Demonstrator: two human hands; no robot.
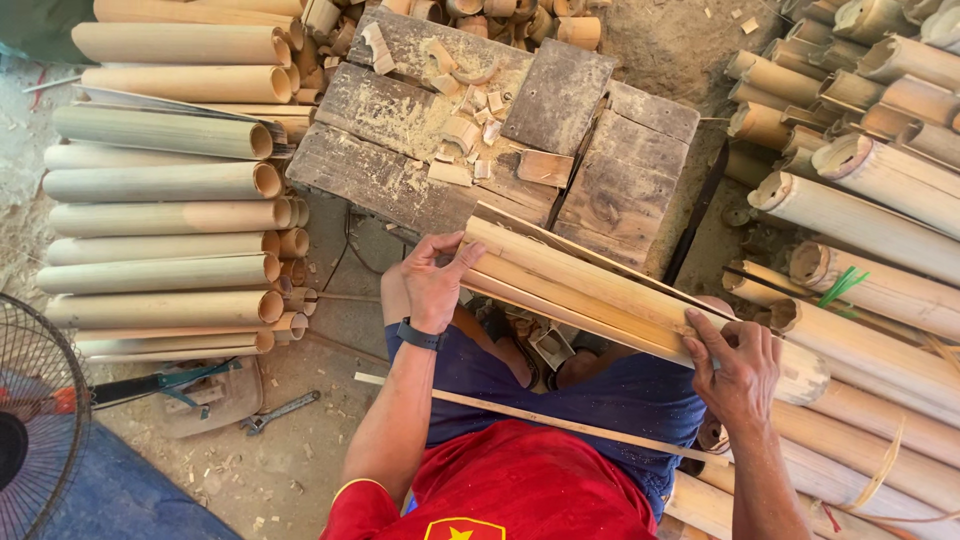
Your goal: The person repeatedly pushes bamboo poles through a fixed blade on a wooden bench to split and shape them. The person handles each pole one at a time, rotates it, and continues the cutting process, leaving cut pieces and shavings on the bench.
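A bundle of long split bamboo strips (pixel 590 290) lies slantwise across my lap, from upper left to lower right. My left hand (pixel 432 280), with a dark watch on the wrist, grips the bundle's upper left end. My right hand (pixel 738 365) clasps the bundle near its lower right end, fingers curled over the top. A single thin bamboo strip (pixel 540 418) rests loose across my thighs below the bundle. I sit in a red shirt and blue shorts.
A worn wooden block table (pixel 400 170) strewn with bamboo offcuts stands in front. Stacked bamboo tubes (pixel 165 220) lie at the left, thicker poles (pixel 870 220) at the right. A fan (pixel 35 420), a wrench (pixel 280 410) and a dark blade (pixel 697 215) are nearby.
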